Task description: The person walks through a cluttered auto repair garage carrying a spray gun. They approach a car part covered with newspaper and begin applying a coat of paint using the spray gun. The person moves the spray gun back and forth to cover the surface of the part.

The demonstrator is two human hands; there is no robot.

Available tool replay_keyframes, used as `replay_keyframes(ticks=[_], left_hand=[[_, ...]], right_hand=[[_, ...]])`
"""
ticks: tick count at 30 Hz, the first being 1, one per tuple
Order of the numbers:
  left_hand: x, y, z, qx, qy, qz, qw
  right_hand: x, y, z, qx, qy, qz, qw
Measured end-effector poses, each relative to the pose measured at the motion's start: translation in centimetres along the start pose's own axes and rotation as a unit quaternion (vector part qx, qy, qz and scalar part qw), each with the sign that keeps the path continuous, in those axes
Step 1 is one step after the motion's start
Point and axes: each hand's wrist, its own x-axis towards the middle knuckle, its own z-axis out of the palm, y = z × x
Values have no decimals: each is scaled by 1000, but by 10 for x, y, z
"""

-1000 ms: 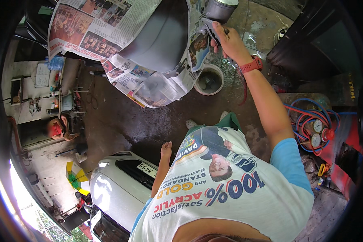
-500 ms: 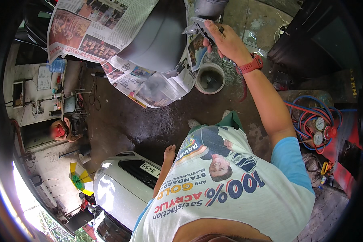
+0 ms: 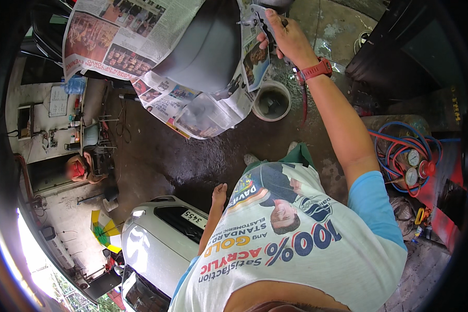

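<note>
Up at the top, my right hand (image 3: 292, 41), with a red watch on its wrist, is wrapped round the handle of a metallic spray gun (image 3: 258, 15). The gun's nozzle points left toward a smooth grey-coated panel (image 3: 203, 49), and a gap separates the two. Newspaper sheets (image 3: 114, 36) surround that panel on its left and lower sides. Part of the gun's cup is cut off or hidden at the top edge. Low beside my body hangs my left hand (image 3: 219, 195), its fingers curled in with nothing visible in them, near a white car (image 3: 156, 229).
A bucket (image 3: 271, 101) with murky contents stands on the wet dark floor below the spray gun. Coiled red and blue hoses with gauges (image 3: 408, 161) lie at the right. A person in red (image 3: 80, 169) sits far left, near a yellow-green umbrella (image 3: 105, 230).
My right hand and the spray gun have moved farther away, toward the top edge, and the wrist has turned slightly. My left hand has barely moved.
</note>
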Motion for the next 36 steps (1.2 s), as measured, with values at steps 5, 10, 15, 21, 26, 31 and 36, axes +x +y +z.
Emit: replay_keyframes(ticks=[5,10,15,21,26,31,36], left_hand=[[-4,-10,1,-4,-8,14,1000],[-17,7,-4,19,-10,47,999],[5,-3,-16,42,-38,-6,998],[20,7,-16,33,-53,39,997],[32,-36,-20,20,-48,0,999],[2,-24,-9,-2,-37,2,999],[-5,-29,-10,-40,-36,7,999]], right_hand=[[-27,17,17,42,-8,41,998],[-67,36,55,100,-27,-33,994],[-93,60,95,127,-52,-88,987],[-111,59,113,153,-63,-80,983],[-85,57,87,142,-32,-45,988],[-70,38,50,55,43,-39,997],[-74,32,37,-24,32,-66,997]])
